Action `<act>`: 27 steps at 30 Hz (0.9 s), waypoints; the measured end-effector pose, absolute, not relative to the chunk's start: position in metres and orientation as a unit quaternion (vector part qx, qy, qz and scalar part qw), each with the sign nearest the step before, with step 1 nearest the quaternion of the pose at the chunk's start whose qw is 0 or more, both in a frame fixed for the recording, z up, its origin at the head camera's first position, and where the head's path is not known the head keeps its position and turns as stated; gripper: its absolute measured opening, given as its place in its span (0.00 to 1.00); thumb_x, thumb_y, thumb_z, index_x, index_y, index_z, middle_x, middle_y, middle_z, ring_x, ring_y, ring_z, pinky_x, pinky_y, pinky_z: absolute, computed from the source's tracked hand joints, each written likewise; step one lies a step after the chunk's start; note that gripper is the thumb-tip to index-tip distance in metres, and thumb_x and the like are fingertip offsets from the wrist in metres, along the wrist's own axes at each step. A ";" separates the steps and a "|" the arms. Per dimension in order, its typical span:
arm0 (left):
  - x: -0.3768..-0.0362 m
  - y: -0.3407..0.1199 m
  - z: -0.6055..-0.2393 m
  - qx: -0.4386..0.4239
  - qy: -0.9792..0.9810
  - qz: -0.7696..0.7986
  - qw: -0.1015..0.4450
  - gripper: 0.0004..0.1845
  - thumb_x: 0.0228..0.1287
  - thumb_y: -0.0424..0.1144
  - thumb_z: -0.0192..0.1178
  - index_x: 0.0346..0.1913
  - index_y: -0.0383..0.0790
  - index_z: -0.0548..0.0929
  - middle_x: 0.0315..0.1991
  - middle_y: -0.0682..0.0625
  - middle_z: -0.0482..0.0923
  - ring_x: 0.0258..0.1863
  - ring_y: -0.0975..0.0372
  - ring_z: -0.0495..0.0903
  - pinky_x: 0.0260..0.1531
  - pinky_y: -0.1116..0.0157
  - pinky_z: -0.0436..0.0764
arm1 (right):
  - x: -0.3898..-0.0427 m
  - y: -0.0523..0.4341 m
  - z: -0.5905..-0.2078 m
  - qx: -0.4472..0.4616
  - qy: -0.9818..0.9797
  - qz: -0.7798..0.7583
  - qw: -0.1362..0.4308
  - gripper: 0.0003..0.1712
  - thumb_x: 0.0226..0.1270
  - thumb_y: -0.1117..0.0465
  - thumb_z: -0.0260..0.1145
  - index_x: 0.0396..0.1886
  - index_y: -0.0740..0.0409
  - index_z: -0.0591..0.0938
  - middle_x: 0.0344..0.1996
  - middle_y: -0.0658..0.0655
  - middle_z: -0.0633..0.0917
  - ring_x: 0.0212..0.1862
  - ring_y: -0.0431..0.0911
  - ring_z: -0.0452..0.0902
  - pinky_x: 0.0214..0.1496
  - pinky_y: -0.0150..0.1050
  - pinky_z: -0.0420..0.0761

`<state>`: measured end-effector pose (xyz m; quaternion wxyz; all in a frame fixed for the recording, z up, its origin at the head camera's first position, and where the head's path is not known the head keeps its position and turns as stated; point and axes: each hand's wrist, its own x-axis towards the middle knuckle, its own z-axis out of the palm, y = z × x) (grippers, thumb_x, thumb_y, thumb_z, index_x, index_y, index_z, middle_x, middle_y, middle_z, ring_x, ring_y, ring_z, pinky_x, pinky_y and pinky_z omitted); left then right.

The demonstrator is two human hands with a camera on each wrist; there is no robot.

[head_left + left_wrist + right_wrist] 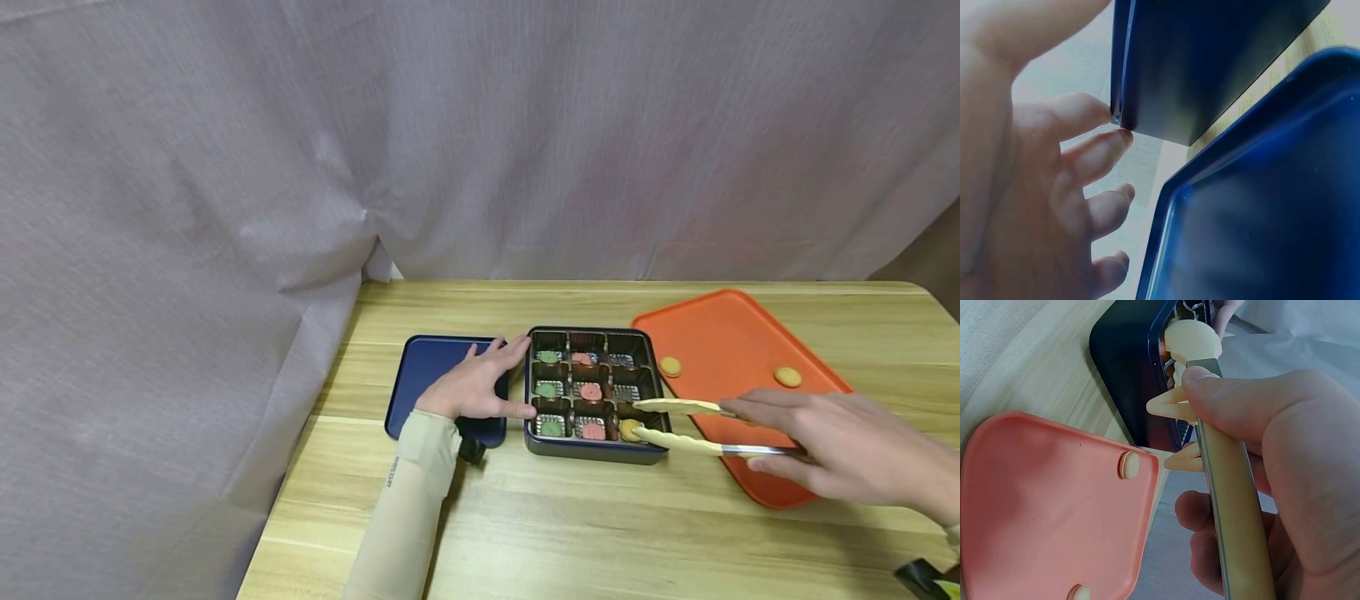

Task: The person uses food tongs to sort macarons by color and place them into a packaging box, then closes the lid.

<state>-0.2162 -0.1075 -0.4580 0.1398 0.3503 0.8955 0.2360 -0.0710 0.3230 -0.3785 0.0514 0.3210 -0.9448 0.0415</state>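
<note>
A dark blue box [592, 450] with a divided plastic insert stands on the table. Green macarons [552, 428] lie in its left column, pink macarons [593, 429] in the middle one. One yellow macaron [628, 428] sits in the front right compartment. My right hand [847, 446] grips tongs [678, 442] with cream tips; their arms are spread, and one tip lies against or just over the yellow macaron. With fingers spread, my left hand [476, 387] touches the box's left side, thumb near the front corner. In the left wrist view, fingertips meet the box wall [1166, 69].
An orange tray [720, 333] lies right of the box, its corner close by. Yellow macarons [787, 377] are on it, some partly hidden by the tongs and hand. A dark blue lid [423, 375] lies left, beneath the left hand. A grey curtain [525, 142] hangs behind the table.
</note>
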 end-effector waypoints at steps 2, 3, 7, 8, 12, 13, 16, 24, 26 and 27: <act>-0.216 -0.108 -0.458 0.351 0.896 0.235 0.139 0.62 0.61 0.70 0.68 0.87 0.51 0.45 0.87 0.54 0.44 0.86 0.48 0.42 0.80 0.37 0.40 | -0.071 0.323 -0.379 0.322 -0.944 0.041 0.057 0.38 0.57 0.49 0.83 0.69 0.46 0.83 0.55 0.42 0.85 0.32 0.25 0.71 0.26 0.31 0.70; -0.216 -0.108 -0.458 0.351 0.896 0.235 0.138 0.62 0.61 0.70 0.68 0.87 0.51 0.45 0.87 0.53 0.44 0.86 0.48 0.42 0.80 0.37 0.40 | -0.072 0.324 -0.379 0.321 -0.945 0.037 0.056 0.38 0.57 0.48 0.83 0.69 0.46 0.83 0.56 0.42 0.85 0.34 0.28 0.75 0.26 0.32 0.72; -0.216 -0.108 -0.458 0.351 0.896 0.234 0.138 0.62 0.61 0.70 0.68 0.87 0.51 0.45 0.87 0.53 0.44 0.85 0.48 0.42 0.80 0.37 0.41 | -0.073 0.326 -0.378 0.311 -0.948 0.028 0.057 0.37 0.56 0.47 0.84 0.66 0.47 0.84 0.58 0.46 0.86 0.41 0.39 0.86 0.27 0.34 0.76; -0.216 -0.108 -0.458 0.351 0.896 0.234 0.138 0.62 0.61 0.70 0.68 0.87 0.51 0.45 0.87 0.53 0.44 0.85 0.48 0.42 0.80 0.37 0.41 | -0.073 0.326 -0.378 0.310 -0.949 0.029 0.056 0.37 0.55 0.47 0.84 0.66 0.47 0.85 0.58 0.48 0.86 0.38 0.36 0.85 0.26 0.34 0.74; -0.216 -0.108 -0.458 0.351 0.896 0.234 0.138 0.62 0.61 0.70 0.68 0.87 0.51 0.45 0.87 0.54 0.44 0.85 0.48 0.42 0.80 0.37 0.40 | -0.074 0.329 -0.378 0.315 -0.946 0.037 0.073 0.37 0.52 0.48 0.85 0.63 0.50 0.86 0.57 0.51 0.87 0.28 0.25 0.73 0.25 0.33 0.69; -0.216 -0.108 -0.459 0.351 0.896 0.234 0.137 0.62 0.61 0.70 0.68 0.87 0.51 0.45 0.87 0.54 0.44 0.85 0.48 0.42 0.80 0.37 0.41 | -0.074 0.330 -0.377 0.314 -0.946 0.036 0.077 0.37 0.51 0.48 0.86 0.63 0.50 0.86 0.56 0.52 0.87 0.28 0.26 0.75 0.25 0.33 0.70; -0.216 -0.108 -0.459 0.351 0.896 0.234 0.136 0.62 0.61 0.70 0.68 0.87 0.51 0.45 0.87 0.54 0.44 0.86 0.48 0.42 0.80 0.37 0.40 | -0.075 0.334 -0.376 0.311 -0.945 0.031 0.093 0.38 0.48 0.47 0.86 0.61 0.50 0.87 0.55 0.54 0.89 0.43 0.44 0.88 0.26 0.38 0.75; -0.216 -0.107 -0.460 0.352 0.895 0.236 0.136 0.61 0.61 0.70 0.68 0.87 0.51 0.45 0.87 0.53 0.45 0.85 0.48 0.42 0.80 0.37 0.41 | -0.082 0.351 -0.376 0.315 -0.940 0.050 0.121 0.40 0.46 0.50 0.87 0.62 0.53 0.85 0.53 0.50 0.88 0.29 0.26 0.72 0.29 0.33 0.74; -0.216 -0.107 -0.460 0.355 0.894 0.238 0.134 0.61 0.61 0.69 0.69 0.87 0.50 0.46 0.87 0.52 0.45 0.85 0.47 0.43 0.80 0.37 0.41 | -0.085 0.357 -0.378 0.310 -0.941 0.044 0.128 0.40 0.46 0.49 0.87 0.62 0.52 0.85 0.53 0.49 0.88 0.34 0.28 0.77 0.32 0.32 0.77; -0.216 -0.107 -0.460 0.356 0.894 0.239 0.134 0.61 0.61 0.69 0.69 0.87 0.50 0.46 0.87 0.52 0.46 0.85 0.47 0.43 0.80 0.36 0.41 | -0.086 0.359 -0.379 0.308 -0.941 0.043 0.130 0.40 0.46 0.49 0.87 0.62 0.52 0.85 0.53 0.50 0.89 0.35 0.29 0.78 0.33 0.31 0.77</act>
